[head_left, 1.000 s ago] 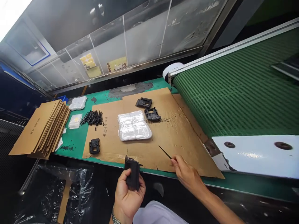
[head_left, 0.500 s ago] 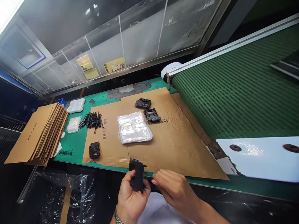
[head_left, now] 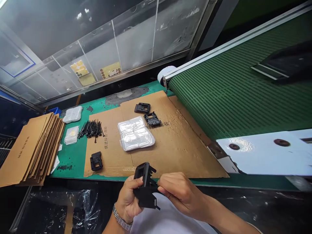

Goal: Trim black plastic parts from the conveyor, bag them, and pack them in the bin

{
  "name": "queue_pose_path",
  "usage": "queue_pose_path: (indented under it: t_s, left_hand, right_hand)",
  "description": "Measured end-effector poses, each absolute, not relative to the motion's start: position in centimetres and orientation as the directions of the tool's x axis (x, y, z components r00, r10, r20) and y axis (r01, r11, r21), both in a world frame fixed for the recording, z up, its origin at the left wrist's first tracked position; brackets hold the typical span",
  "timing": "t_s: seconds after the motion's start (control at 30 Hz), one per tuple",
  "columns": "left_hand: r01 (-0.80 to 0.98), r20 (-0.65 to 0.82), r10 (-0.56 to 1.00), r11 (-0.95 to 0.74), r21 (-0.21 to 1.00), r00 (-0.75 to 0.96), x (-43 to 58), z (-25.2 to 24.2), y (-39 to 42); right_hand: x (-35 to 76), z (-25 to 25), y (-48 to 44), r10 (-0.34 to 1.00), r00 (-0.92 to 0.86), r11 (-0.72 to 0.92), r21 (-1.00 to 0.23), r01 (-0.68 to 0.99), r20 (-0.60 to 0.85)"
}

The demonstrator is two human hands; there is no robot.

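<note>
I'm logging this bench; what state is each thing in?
Left hand: closed on black part.
Black part: held, tilted.
Right hand: fingers curled beside it; grip unclear.
Three other parts: lying on cardboard sheet.
Cardboard sheet: flat.
Ties: loose, heaped.
Largest bag bundle: lying flat.
Cardboard pile: stacked.
Belt: running or stopped, can't tell.

Part (head_left: pixel 146 197) in left fingers (head_left: pixel 136 183), before bag bundle (head_left: pixel 136 134) on cardboard (head_left: pixel 175 156); stick pile (head_left: pixel 91 129) left, conveyor (head_left: pixel 231 91) right.

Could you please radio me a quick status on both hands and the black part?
Left hand gripping black part. Right hand close beside it, grip unclear. Clear plastic bundle on cardboard beyond, not between the hands.
</note>
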State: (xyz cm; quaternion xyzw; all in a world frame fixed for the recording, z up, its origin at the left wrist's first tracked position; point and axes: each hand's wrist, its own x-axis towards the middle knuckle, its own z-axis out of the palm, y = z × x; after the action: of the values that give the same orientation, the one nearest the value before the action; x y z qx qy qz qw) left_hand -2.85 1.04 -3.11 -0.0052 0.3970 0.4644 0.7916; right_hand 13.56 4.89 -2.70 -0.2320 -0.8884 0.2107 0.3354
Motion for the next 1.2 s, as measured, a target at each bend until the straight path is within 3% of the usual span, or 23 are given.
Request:
queue_pose_path:
  t_s: [0.23, 0.4, 0.5, 0.63, 0.9, 1.03, 1.2]
  left_hand:
    - [-0.684, -0.670, 0.632, 0.686, 0.250, 0.389, -3.2, -4.0, 0.3]
    - [-0.732, -0.651, 0.653, 0.646, 0.214, 0.387, -3.5, -3.9, 0.0]
    - [-0.751, -0.651, 0.702, 0.589, 0.300, 0.290, -3.3, -3.5, 0.0]
    - [-0.749, -0.630, 0.746, 0.541, 0.382, 0.217, -2.5, -3.1, -0.3]
    - [-0.675, -0.507, 0.845, 0.475, 0.565, 0.170, -1.9, -2.7, -1.2]
    - [-0.444, -0.383, 0.903, 0.429, 0.787, 0.193, -3.1, -2.8, -1.1]
    - [-0.095, -0.217, 0.917, 0.262, 0.960, 0.335, -4.0, -2.8, -0.8]
  right_hand:
    - [14.1, -1.9, 4.7, 0.420, -0.764, 0.890, -0.386, 0.242, 0.490]
    - [15.0, -1.1, 3.8, 0.343, -0.840, 0.880, -0.455, 0.133, 0.419]
    - [14.7, -1.3, 3.5, 0.451, -0.756, 0.825, -0.544, 0.151, 0.474]
    - [13.8, -1.9, 3.0, 0.536, -0.669, 0.798, -0.568, 0.203, 0.515]
    - [14.0, -3.0, 3.7, 0.766, -0.508, 0.612, -0.689, 0.389, 0.394]
    - [14.8, -3.2, 4.6, 0.815, -0.481, 0.525, -0.762, 0.379, 0.323]
    - [15.8, -1.1, 3.8, 0.667, -0.635, 0.643, -0.731, 0.227, 0.390]
